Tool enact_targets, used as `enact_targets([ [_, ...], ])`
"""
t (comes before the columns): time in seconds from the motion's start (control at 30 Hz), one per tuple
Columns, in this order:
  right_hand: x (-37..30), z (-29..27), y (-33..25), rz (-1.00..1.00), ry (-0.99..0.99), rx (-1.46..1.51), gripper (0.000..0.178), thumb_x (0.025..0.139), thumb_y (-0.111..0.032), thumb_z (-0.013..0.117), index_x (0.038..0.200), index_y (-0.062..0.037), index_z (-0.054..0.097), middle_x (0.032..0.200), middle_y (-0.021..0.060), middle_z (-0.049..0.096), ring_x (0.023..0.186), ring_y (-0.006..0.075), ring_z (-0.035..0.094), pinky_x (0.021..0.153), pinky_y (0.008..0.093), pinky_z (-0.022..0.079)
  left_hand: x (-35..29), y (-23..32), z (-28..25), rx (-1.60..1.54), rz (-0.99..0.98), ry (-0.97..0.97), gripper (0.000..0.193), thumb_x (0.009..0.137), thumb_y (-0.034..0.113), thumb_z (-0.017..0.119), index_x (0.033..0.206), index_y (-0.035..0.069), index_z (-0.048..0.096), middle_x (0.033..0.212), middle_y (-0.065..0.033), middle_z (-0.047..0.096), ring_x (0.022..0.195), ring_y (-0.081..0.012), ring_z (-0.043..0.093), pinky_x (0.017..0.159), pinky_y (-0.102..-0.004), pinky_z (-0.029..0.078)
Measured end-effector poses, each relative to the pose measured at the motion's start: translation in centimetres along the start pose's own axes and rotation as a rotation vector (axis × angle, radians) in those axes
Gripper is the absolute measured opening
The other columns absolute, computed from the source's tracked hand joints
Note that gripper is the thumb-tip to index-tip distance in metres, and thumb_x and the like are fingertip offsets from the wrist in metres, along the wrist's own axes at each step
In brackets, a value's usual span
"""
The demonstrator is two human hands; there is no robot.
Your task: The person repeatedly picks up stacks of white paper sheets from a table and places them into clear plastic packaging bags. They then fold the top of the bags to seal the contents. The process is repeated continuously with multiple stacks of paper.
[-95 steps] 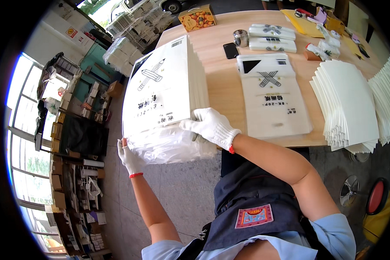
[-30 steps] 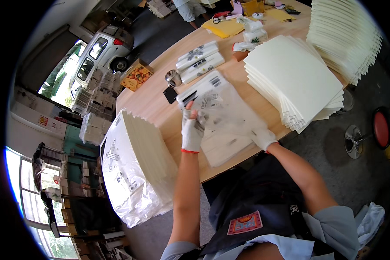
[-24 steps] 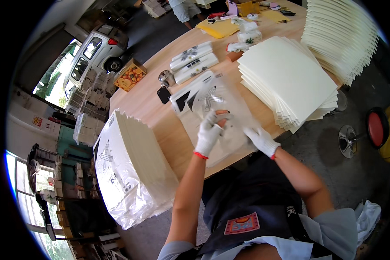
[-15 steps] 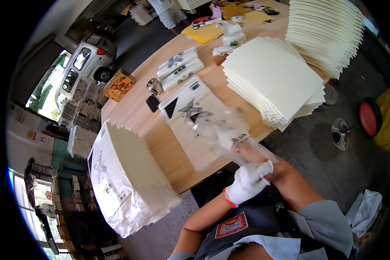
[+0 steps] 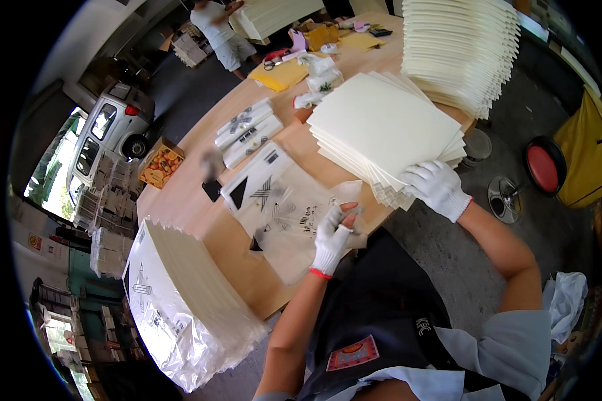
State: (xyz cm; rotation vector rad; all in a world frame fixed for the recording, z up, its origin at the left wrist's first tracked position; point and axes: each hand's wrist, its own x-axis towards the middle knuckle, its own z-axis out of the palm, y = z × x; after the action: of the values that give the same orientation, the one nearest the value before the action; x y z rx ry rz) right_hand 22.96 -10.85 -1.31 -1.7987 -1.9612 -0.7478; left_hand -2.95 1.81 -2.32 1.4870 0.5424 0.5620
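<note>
White gloves (image 5: 441, 195) cover the left hand (image 5: 330, 242) and the right hand (image 5: 435, 188) at a wooden table (image 5: 234, 271). Compared with half a second earlier, when the right arm reaches in among the film of the clear bag (image 5: 304, 217), the right hand is now away from the bag and at the paper stack (image 5: 384, 123); the left hand, then low over the apron (image 5: 388, 287), is back above the table edge. The change suggests a division of the work: one hand minds the bag, the other is free for the paper.

Relative positions: the clear bag extends from the left hand toward the far left, lying slantwise over the bag pile (image 5: 264, 180), with its near end raised. The left hand appears to pinch that end, thumb and forefinger close together, their bare tips showing. The right hand rests at the near corner of the paper stack, fingers extended and slightly apart; whether the hidden thumb grips any sheets cannot be told. The paper stack thus lies beyond the right hand, and the bag lies well to its left.

Surroundings: a wrapped stack (image 5: 174, 321) stands at the left, a taller fanned stack (image 5: 455, 57) beyond the paper
</note>
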Motion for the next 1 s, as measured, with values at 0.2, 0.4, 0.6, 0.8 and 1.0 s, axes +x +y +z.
enact_targets([
  [0.2,3.0,-5.9,-4.3,-0.150,-0.095,0.008,0.033,0.074,-0.037,0.068,0.093,-0.0103,0.066,0.093,0.0055,0.066,0.086,0.0228,0.062,0.077,0.0370,0.048,3.6,0.7,2.1,-0.557,-0.314,-0.146,0.046,0.091,0.027,0.059,0.127,0.000,0.047,0.116,-0.0094,0.058,0.094,-0.0183,0.059,0.083,-0.0310,0.049],
  [0.4,0.2,-7.4,-7.6,0.429,-0.024,0.385,0.039,0.078,-0.033,0.070,0.107,-0.0088,0.063,0.113,0.0169,0.059,0.099,0.0301,0.060,0.087,0.0392,0.048,-0.6,3.9,-1.9,-0.301,-0.499,0.188,0.023,0.083,0.010,0.058,0.102,-0.004,0.059,0.091,-0.0109,0.063,0.079,-0.0202,0.063,0.068,-0.0321,0.053],
  [0.6,-1.6,-1.4,-8.6,1.132,-0.179,2.018,0.041,0.084,-0.021,0.067,0.117,0.0013,0.057,0.112,0.0103,0.060,0.104,0.0241,0.059,0.087,0.0366,0.048,-2.4,6.4,-4.2,0.232,-0.238,0.014,0.039,0.083,0.012,0.060,0.118,-0.005,0.051,0.091,-0.0105,0.066,0.080,-0.0204,0.064,0.077,-0.0335,0.051],
  [0.8,1.4,-0.6,-14.1,0.936,-0.136,1.084,0.042,0.084,-0.037,0.065,0.109,-0.0029,0.063,0.094,0.0173,0.066,0.086,0.0257,0.065,0.076,0.0348,0.049,-5.7,4.6,2.0,1.087,0.259,-0.100,0.083,0.077,0.031,0.071,0.141,0.001,0.028,0.147,-0.0284,0.023,0.114,-0.0393,0.050,0.098,-0.0439,0.039],
  [1.0,3.5,-7.3,-11.2,0.347,-0.240,0.680,0.027,0.081,-0.030,0.064,0.094,-0.0060,0.065,0.075,0.0139,0.061,0.063,0.0311,0.061,0.057,0.0410,0.050,-5.3,10.4,-9.6,-0.209,-0.023,0.272,0.066,0.089,0.029,0.058,0.144,0.003,0.032,0.138,-0.0140,0.044,0.120,-0.0215,0.048,0.101,-0.0337,0.038],
])
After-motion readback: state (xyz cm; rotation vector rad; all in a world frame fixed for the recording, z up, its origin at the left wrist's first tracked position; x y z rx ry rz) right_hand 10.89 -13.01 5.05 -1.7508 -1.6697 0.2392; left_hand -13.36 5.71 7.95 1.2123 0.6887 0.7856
